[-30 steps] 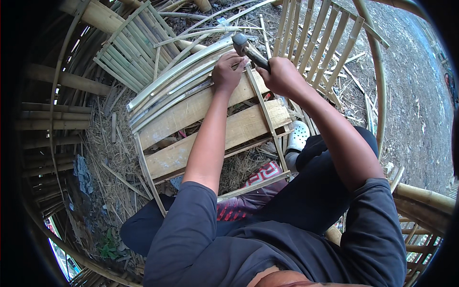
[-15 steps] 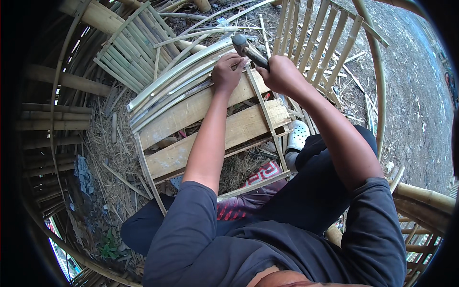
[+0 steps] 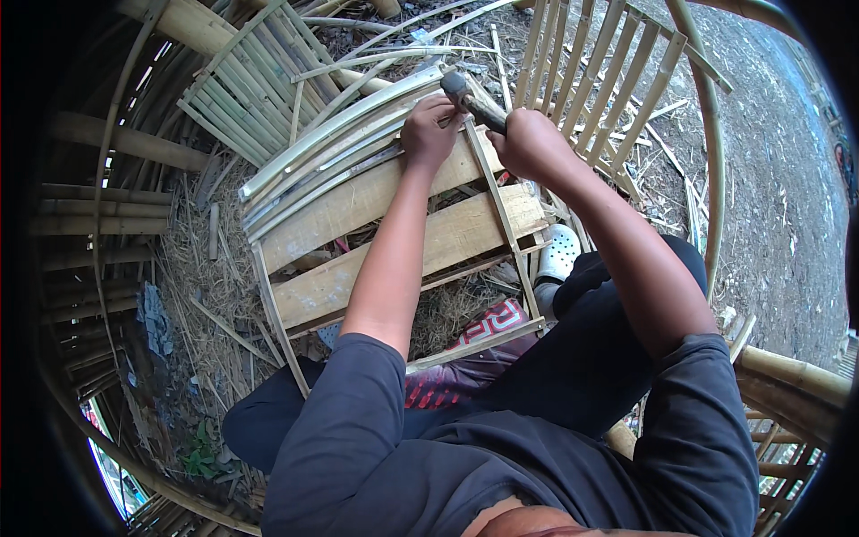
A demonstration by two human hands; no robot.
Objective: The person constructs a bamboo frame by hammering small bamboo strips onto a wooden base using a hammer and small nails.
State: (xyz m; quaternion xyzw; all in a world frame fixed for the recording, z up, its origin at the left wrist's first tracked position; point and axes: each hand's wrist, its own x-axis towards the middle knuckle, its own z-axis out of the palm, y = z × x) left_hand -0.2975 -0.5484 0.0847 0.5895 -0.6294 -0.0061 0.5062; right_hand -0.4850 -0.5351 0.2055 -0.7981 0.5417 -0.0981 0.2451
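My right hand (image 3: 535, 143) is wrapped round the handle of a hammer (image 3: 472, 100). The hammer's dark head hangs over the far right corner of a slatted frame, right beside my left hand (image 3: 432, 134). My left hand's fingers are pinched together at the top end of a thin bamboo strip (image 3: 492, 192); whatever they hold is hidden by the fingers and the hammer. Two wide wooden boards (image 3: 412, 248) and several narrow bamboo strips (image 3: 335, 148) lie across the frame, which rests in front of my crossed legs.
A bamboo slat panel (image 3: 255, 85) leans at the far left, and another slatted panel (image 3: 608, 80) stands at the far right. Dry straw and scraps cover the ground. A white clog (image 3: 559, 253) is on my right foot. Bamboo rails (image 3: 796, 371) flank me.
The hammer head has come slightly down and to the right, closer over my left fingers. The frame and my left hand look almost unmoved.
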